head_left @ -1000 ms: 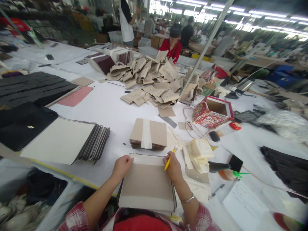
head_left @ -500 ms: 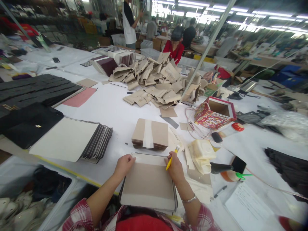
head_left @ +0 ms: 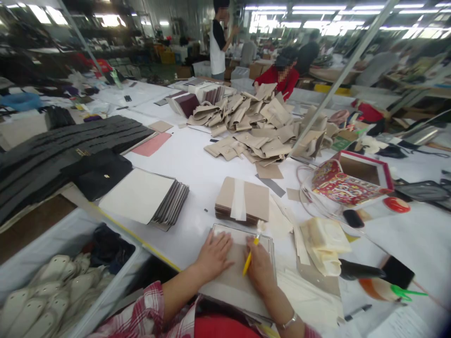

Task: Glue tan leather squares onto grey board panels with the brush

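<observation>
A stack of flat panels (head_left: pixel 225 293), pale with a beige piece on top, lies at the table's front edge before me. My left hand (head_left: pixel 215 256) rests flat on its upper left part, fingers stretched out. On the right side of the same panel, my right hand (head_left: pixel 260 265) grips a yellow-handled brush (head_left: pixel 248 260), its pale bristles pointing away from me. Just beyond stands a bundle of beige pieces (head_left: pixel 255 199) with a white band round it. To the left lies a fanned stack of pale panels with dark edges (head_left: pixel 136 195).
A large heap of beige folded pieces (head_left: pixel 246 117) covers the back middle. Right of me are a yellowish block (head_left: pixel 324 239), a bottle with a green tip (head_left: pixel 380 288) and a patterned box (head_left: pixel 348 180). A bin of pale parts (head_left: pixel 42 295) stands at lower left. A co-worker in red (head_left: pixel 278 77) is behind the heap.
My left hand has gone from the panel's top left corner to lying flat on it. My right hand, still with the brush, has moved inward onto the panel. The view has turned left.
</observation>
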Available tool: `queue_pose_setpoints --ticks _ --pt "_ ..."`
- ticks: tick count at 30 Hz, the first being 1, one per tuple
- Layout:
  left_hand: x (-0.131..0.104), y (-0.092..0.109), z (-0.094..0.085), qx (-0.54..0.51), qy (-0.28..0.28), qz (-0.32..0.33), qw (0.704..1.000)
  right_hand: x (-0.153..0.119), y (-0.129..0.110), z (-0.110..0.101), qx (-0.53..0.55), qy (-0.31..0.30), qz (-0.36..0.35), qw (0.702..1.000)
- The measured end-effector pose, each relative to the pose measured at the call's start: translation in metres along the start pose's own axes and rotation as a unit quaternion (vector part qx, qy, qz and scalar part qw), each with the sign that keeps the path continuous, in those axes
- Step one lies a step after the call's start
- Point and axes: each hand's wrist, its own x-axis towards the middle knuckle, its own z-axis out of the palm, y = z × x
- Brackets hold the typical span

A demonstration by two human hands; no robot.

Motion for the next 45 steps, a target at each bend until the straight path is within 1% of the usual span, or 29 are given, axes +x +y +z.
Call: queue_pose_setpoints --ticks 2,4,6,8,9,10,11,12,14,15,16,17,19,21,23,25,27,28,30,32,34,36,37,38,39,40,43,44,45 --pt "-0.011 -0.007 -0.008 0.009 0.000 -0.031 0.999 -0.010 0.004 0.002 -0.010 -0.001 0.000 1.000" --pt "-0.023 -0.028 -0.027 0.029 0.029 -0.057 0.998 -0.018 0.011 -0.005 -0.023 0.011 0.014 1.000" --pt "-0.037 -0.058 -0.056 0.074 0.092 -0.099 0.988 -0.022 0.017 -0.015 -0.029 0.020 0.032 0.999" --pt "-0.050 -0.093 -0.086 0.139 0.166 -0.189 0.958 -0.021 0.017 -0.024 -0.024 0.032 0.046 0.998" --pt "-0.056 -0.110 -0.100 0.168 0.186 -0.242 0.937 -0.019 0.014 -0.027 -0.017 0.037 0.055 0.998" --pt "-0.062 -0.126 -0.111 0.186 0.183 -0.286 0.922 -0.016 0.009 -0.029 -0.007 0.040 0.064 0.997" --pt "-0.068 -0.140 -0.120 0.192 0.158 -0.312 0.917 -0.013 0.003 -0.030 0.003 0.041 0.073 0.997" --pt "-0.074 -0.153 -0.127 0.189 0.121 -0.323 0.920 -0.009 -0.004 -0.031 0.015 0.038 0.081 0.996" --pt "-0.084 -0.168 -0.134 0.170 0.054 -0.309 0.934 0.000 -0.019 -0.030 0.037 0.027 0.089 0.995" --pt "-0.088 -0.171 -0.136 0.160 0.037 -0.289 0.943 0.004 -0.027 -0.029 0.049 0.020 0.089 0.995" --pt "-0.092 -0.170 -0.137 0.152 0.036 -0.265 0.951 0.008 -0.035 -0.028 0.065 0.013 0.088 0.994" --pt "-0.094 -0.165 -0.137 0.147 0.051 -0.236 0.959 0.012 -0.044 -0.027 0.086 0.006 0.087 0.992" --pt "-0.095 -0.142 -0.136 0.143 0.112 -0.171 0.968 0.019 -0.064 -0.026 0.150 -0.011 0.087 0.985" --pt "-0.090 -0.104 -0.130 0.144 0.179 -0.099 0.968 0.027 -0.087 -0.026 0.225 -0.032 0.092 0.970" --pt "-0.079 -0.056 -0.117 0.130 0.195 -0.004 0.972 0.033 -0.106 -0.027 0.277 -0.052 0.103 0.954" --pt "-0.067 -0.004 -0.097 0.107 0.176 0.095 0.974 0.036 -0.114 -0.031 0.274 -0.046 0.132 0.952" --pt "-0.055 0.038 -0.075 0.071 0.122 0.156 0.978 0.030 -0.107 -0.038 0.225 -0.022 0.164 0.960" --pt "-0.050 0.054 -0.064 0.058 0.108 0.172 0.977 0.024 -0.098 -0.043 0.196 -0.014 0.175 0.965" --pt "-0.045 0.070 -0.047 0.045 0.070 0.193 0.978 0.007 -0.075 -0.053 0.159 -0.016 0.188 0.969" --pt "-0.046 0.070 -0.038 0.045 0.018 0.198 0.979 -0.011 -0.050 -0.062 0.144 -0.037 0.197 0.969" --pt "-0.052 0.062 -0.034 0.042 -0.063 0.183 0.980 -0.025 -0.028 -0.068 0.130 -0.062 0.196 0.970" --pt "-0.055 0.054 -0.032 0.024 -0.141 0.171 0.975 -0.034 -0.012 -0.068 0.104 -0.086 0.193 0.972" --pt "-0.054 0.049 -0.031 0.008 -0.159 0.170 0.973 -0.037 -0.007 -0.067 0.085 -0.091 0.191 0.974" --pt "-0.050 0.045 -0.031 -0.009 -0.156 0.171 0.973 -0.038 -0.002 -0.066 0.061 -0.089 0.192 0.975" --pt "-0.042 0.040 -0.032 -0.024 -0.135 0.166 0.976 -0.039 0.002 -0.066 0.033 -0.082 0.194 0.977" --pt "-0.030 0.034 -0.033 -0.034 -0.100 0.150 0.983 -0.039 0.005 -0.066 0.001 -0.069 0.196 0.978" --pt "0.024 0.010 -0.041 -0.021 0.036 0.044 0.998 -0.033 0.010 -0.079 -0.063 -0.012 0.199 0.978" --pt "0.046 0.002 -0.044 -0.008 0.067 0.013 0.998 -0.030 0.011 -0.086 -0.062 0.006 0.201 0.978" --pt "0.067 -0.005 -0.046 0.006 0.084 -0.013 0.996 -0.026 0.011 -0.095 -0.049 0.026 0.205 0.977"
